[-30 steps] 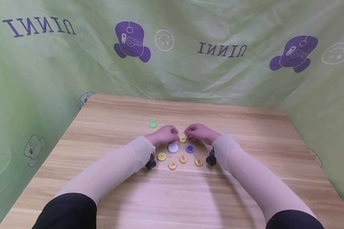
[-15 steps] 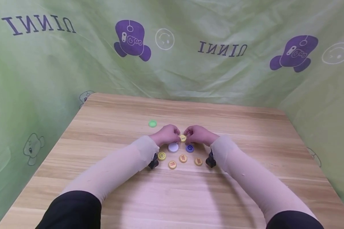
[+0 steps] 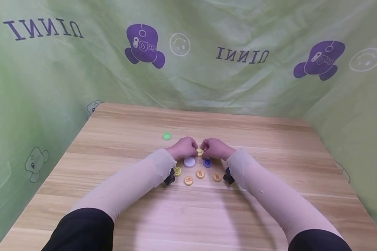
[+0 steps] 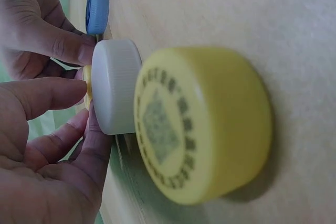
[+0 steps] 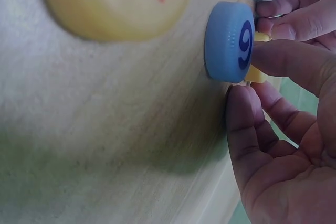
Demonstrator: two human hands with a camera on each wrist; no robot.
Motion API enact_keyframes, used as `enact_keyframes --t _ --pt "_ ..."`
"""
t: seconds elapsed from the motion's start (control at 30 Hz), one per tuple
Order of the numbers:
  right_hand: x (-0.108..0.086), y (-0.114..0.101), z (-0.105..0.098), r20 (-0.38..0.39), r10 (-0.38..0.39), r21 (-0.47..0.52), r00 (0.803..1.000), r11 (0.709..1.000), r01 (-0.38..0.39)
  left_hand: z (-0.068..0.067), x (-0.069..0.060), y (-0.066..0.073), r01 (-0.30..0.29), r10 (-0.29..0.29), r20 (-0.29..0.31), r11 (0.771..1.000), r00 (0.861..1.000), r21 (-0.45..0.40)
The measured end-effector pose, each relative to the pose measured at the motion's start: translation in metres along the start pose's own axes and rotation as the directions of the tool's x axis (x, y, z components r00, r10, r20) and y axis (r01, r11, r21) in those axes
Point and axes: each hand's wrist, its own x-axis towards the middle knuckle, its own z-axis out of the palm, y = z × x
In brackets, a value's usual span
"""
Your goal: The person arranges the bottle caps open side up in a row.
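Note:
In the head view a small yellow cap (image 3: pixel 200 152) lies between the two hands, which both pinch its edges. The left hand (image 3: pixel 183 147) holds it from the left, with thumb and fingertips on it in the left wrist view. From the other side the right hand (image 3: pixel 217 149) grips it, fingers curled. The blue cap (image 5: pixel 229 42) partly covers the yellow one in the right wrist view. A white cap (image 4: pixel 116 86) stands just in front of the left fingers and hides part of the cap too.
Nearer the person lie a printed yellow cap (image 3: pixel 177 171) and three orange-yellow caps, at left (image 3: pixel 188 180), middle (image 3: pixel 200 174) and right (image 3: pixel 217 177). A green cap (image 3: pixel 167 136) sits behind the left hand. Patterned green cloth (image 3: pixel 194 83) hangs around the wooden table (image 3: pixel 182 216).
Both hands have closed in on the small yellow cap, the left moving slightly right and the right slightly left. The other caps look unmoved.

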Motion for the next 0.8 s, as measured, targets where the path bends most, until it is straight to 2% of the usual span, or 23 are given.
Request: enact_keyframes --t 0.47,0.67,0.8 --pt "-0.001 -0.002 0.001 0.001 -0.03 -0.031 1.0 0.999 0.03 0.002 0.004 -0.005 0.001 -0.001 -0.003 1.0 1.0 -0.006" --pt "0.0 -0.005 -0.003 0.011 -0.045 -0.022 0.999 0.999 0.045 -0.002 0.004 -0.01 -0.011 0.011 0.001 0.998 1.0 -0.066" --pt "0.001 -0.007 -0.006 0.01 -0.045 0.026 0.999 0.999 0.044 -0.008 0.002 -0.01 0.01 -0.009 0.007 0.99 1.0 -0.142"
